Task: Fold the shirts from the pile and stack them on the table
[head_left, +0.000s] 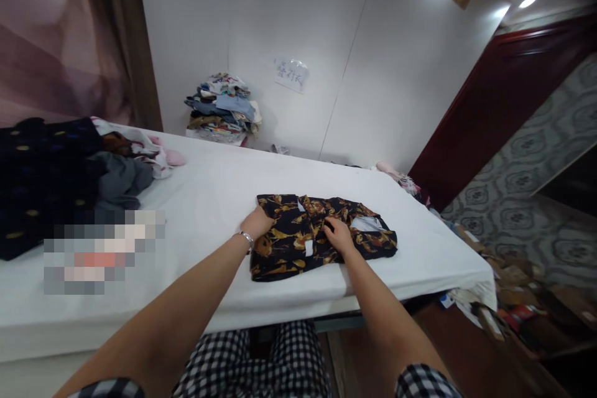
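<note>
A dark shirt (284,249) with a yellow-brown floral print lies folded into a long shape on the white-covered table (209,183). Its collar opening, showing a pale lining, is at the right end, and a small white tag (308,248) is on its front. My left hand (257,222), with a bracelet at the wrist, is at the shirt's left end; its fingers are hidden in the fabric. Across the middle of the shirt, my right hand (338,235) has its fingers curled on the front, gripping the cloth.
Dark spotted clothing (51,174) and a grey garment (122,179) are heaped at the table's left. Against the wall stands a tall stack of folded clothes (226,106). More clothes (403,181) lie at the far right edge. Cardboard (517,277) litters the floor at right.
</note>
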{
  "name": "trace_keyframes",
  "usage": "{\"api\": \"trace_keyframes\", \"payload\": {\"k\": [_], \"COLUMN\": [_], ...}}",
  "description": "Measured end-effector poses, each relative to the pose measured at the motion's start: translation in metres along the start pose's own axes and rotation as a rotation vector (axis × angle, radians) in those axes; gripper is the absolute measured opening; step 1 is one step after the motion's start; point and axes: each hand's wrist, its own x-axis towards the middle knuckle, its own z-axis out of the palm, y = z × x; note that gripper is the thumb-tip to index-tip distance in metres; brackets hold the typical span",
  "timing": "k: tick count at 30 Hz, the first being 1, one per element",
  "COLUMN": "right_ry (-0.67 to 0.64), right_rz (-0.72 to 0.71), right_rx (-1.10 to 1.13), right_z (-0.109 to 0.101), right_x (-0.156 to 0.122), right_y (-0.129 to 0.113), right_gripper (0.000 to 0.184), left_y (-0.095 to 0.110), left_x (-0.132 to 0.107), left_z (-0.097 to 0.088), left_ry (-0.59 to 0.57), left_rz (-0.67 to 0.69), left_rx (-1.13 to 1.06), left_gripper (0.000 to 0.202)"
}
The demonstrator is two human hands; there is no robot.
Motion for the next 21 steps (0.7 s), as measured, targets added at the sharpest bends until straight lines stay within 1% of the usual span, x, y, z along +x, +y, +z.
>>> {"api": "trace_keyframes", "payload": {"k": [2, 4, 6, 8, 10, 12, 14, 15, 18, 21], "right_ry": [-0.054, -0.061, -0.048, -0.030, 0.020, 0.073, 0.079, 0.063, -0.003, -0.072], "right_rz": [0.007, -0.023, -0.106, -0.155, -0.083, 0.061, 0.171, 0.195, 0.180, 0.123], "right_rx": [-0.001, 0.043, 0.093, 0.114, 0.101, 0.051, -0.027, -0.065, -0.166, -0.250], "right_z": [-0.005, -0.011, -0.016, -0.021, -0.026, -0.033, -0.040, -0.043, -0.045, -0.036], "right_x": [0.000, -0.004, -0.008, -0.011, -0.008, 0.000, 0.012, 0.019, 0.036, 0.049], "right_y": [-0.007, -0.016, -0.021, -0.021, -0.013, -0.002, 0.006, 0.008, 0.007, -0.003], "right_gripper": [0.035, 0.035, 0.034, 0.030, 0.028, 0.030, 0.035, 0.036, 0.037, 0.033], "left_y": [0.000, -0.010, -0.031, -0.058, -0.085, -0.103, -0.113, -0.114, -0.114, -0.115], "left_x": [-0.002, -0.003, -0.002, -0.002, -0.002, -0.003, -0.005, -0.006, -0.007, -0.008], "left_z": [-0.008, -0.027, -0.052, -0.075, -0.089, -0.094, -0.092, -0.089, -0.084, -0.083], "left_ry": [0.009, 0.038, 0.088, 0.128, 0.117, 0.110, 0.130, 0.143, 0.158, 0.160], "left_rz": [0.041, 0.061, 0.052, 0.003, -0.061, -0.114, -0.141, -0.148, -0.163, -0.159], "left_rx": [-0.016, -0.020, 0.016, 0.107, 0.174, 0.216, 0.249, 0.259, 0.282, 0.277], "left_gripper": [0.041, 0.047, 0.054, 0.057, 0.059, 0.061, 0.063, 0.063, 0.064, 0.063]}}
